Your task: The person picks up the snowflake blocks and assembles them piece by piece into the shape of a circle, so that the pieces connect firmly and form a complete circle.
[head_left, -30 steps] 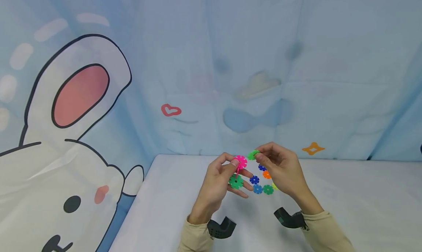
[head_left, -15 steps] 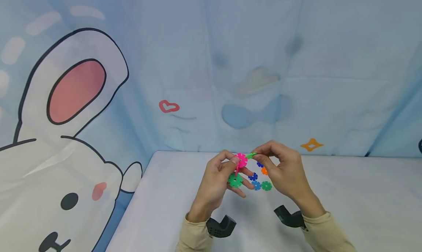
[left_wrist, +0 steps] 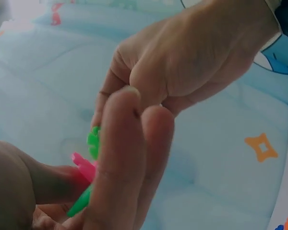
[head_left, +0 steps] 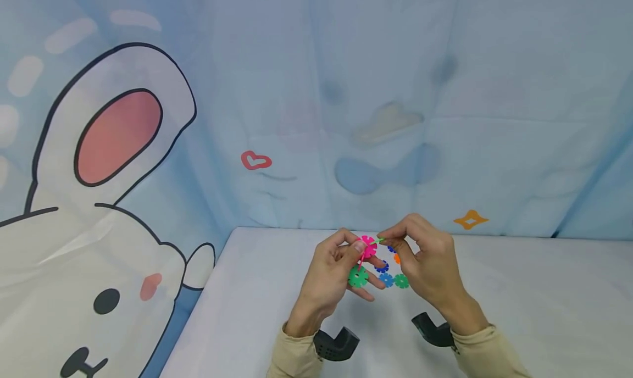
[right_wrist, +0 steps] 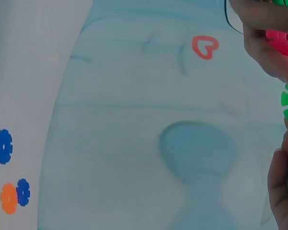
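The left hand pinches a small cluster of snowflake discs — a pink disc on top, a green disc below it, joined by slots; thumb and forefinger close on the pink one, the other fingers curl beneath. The right hand pinches a light-green disc by its edge and holds it against the pink disc's rim, just off its own fingertips. From the left wrist the light-green piece sits right above the pink one, touching or nearly so; I cannot tell whether the slots have met.

These pieces look light, thin and stiff, of smooth plastic — likely slippery under a loose pinch, and apt to twist if held by one tooth; the flat faces near the centre seem the best hold, leaving the slotted rim free.

Beneath the hands, loose discs in blue, green and orange lie on the white table; a blue backdrop with a cartoon rabbit hangs behind.
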`<state>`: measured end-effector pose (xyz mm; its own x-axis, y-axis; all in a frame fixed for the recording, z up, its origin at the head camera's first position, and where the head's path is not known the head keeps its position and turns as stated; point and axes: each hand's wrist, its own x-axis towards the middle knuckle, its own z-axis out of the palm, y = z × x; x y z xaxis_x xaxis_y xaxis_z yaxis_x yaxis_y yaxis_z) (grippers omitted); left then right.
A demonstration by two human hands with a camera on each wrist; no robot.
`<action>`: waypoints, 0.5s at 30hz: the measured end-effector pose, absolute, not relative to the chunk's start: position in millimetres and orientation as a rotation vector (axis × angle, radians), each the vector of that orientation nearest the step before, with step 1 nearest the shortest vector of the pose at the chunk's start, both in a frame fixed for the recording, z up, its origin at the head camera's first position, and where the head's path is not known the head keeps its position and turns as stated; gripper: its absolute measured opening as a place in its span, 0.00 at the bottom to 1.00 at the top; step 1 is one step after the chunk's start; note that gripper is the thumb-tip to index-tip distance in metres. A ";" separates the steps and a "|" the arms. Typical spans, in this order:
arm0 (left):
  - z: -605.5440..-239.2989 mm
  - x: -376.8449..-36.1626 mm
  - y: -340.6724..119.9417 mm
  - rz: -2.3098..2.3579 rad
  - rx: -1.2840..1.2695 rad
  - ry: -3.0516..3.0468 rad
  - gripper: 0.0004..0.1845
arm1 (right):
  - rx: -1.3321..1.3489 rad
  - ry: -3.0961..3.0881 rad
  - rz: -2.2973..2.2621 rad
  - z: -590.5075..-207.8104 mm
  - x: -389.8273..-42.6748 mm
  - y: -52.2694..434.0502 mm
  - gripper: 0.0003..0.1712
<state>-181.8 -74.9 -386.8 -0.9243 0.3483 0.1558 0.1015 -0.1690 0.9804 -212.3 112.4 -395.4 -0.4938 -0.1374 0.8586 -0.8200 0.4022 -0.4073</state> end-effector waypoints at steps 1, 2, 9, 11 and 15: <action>-386.8 -181.9 -74.6 2.218 0.521 1.908 0.15 | 0.812 -1.890 1.132 -395.7 -212.2 111.8 0.19; -386.7 -182.0 -74.6 2.214 0.515 1.907 0.15 | 0.806 -1.889 1.143 -396.3 -212.3 111.1 0.19; -386.5 -181.7 -76.9 2.202 0.476 1.900 0.14 | 0.780 -1.897 1.191 -402.5 -214.9 104.7 0.16; -386.5 -182.1 -77.7 2.192 0.477 1.897 0.14 | 0.777 -1.911 1.204 -403.8 -215.3 105.0 0.16; -385.8 -183.9 -82.1 2.152 0.452 1.888 0.13 | 0.806 -1.915 1.300 -406.3 -216.7 104.8 0.17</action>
<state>-183.9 -82.1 -385.8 -0.9225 0.3794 0.0713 0.0213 -0.1343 0.9907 -216.7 104.8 -406.3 -0.5791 -0.1167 0.8069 -0.7930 0.3103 -0.5243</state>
